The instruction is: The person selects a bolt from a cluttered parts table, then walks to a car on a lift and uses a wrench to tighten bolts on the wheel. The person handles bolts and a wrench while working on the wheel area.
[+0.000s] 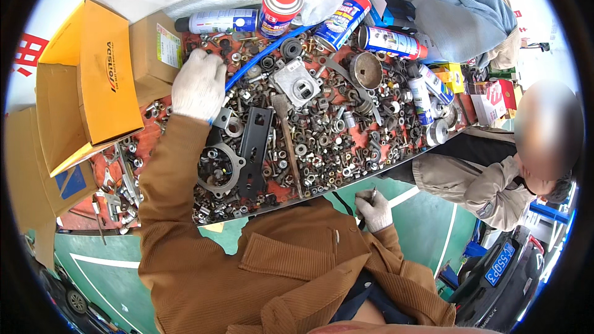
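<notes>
My left hand (199, 86), in a white knit glove, reaches over the back left of the parts-covered bench, beside the cardboard box (145, 55). Its fingers bend down among small hardware (232, 46), and their tips are hidden from me. Just right of it lies a long blue strip (260, 54). My right hand (374, 211), gloved too, is held low in front of the bench edge. Its fingers are closed around a small metal piece (373, 193), too small to name exactly. Near my left forearm are a round metal ring (238, 170) and a black slotted bracket (253, 148).
Nuts, bolts and washers (328, 148) cover the red bench top. Spray cans (279, 9) stand and lie along the back. An open yellow box (111, 74) is at the left. Another person (482, 179) leans at the right end, beside a grey-blue cloth (464, 15).
</notes>
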`<state>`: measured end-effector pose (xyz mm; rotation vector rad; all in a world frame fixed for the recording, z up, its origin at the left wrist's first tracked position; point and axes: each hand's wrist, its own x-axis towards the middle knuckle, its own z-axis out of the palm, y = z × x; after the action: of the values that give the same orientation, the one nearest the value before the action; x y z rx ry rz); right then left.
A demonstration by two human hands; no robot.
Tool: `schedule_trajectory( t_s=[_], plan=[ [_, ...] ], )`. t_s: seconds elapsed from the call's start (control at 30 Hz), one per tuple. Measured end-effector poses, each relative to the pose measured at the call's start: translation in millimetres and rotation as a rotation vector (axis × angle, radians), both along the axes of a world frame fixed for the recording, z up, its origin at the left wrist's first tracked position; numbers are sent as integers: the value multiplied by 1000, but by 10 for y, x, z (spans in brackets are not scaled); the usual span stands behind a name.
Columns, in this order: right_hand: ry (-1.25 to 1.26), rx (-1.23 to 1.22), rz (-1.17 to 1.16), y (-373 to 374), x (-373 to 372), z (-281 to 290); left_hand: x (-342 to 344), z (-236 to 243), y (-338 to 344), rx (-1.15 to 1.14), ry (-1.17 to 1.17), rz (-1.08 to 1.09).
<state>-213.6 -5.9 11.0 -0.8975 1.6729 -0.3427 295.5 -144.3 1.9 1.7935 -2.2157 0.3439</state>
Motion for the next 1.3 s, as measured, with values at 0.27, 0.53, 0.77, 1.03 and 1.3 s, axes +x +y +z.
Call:
schedule_trajectory(
  t_s=[0.27,0.53,0.77,1.03,1.3],
  plan=[
    [-9,-16,-50,179,-3,-57,-94,-43,-437,343,201,408],
    [-86,-43,-173,375,-162,-113,-348,306,56,-287,496,-60],
    [-84,-61,-143,481,-353,-120,-864,809,468,-448,442,-158],
    [-131,-117,-239,750,-743,-197,-1803,912,457,-383,1072,-179],
    [-171,-151,-376,1156,-1165,-248,-3369,865,160,158,2491,-429]
  ],
)
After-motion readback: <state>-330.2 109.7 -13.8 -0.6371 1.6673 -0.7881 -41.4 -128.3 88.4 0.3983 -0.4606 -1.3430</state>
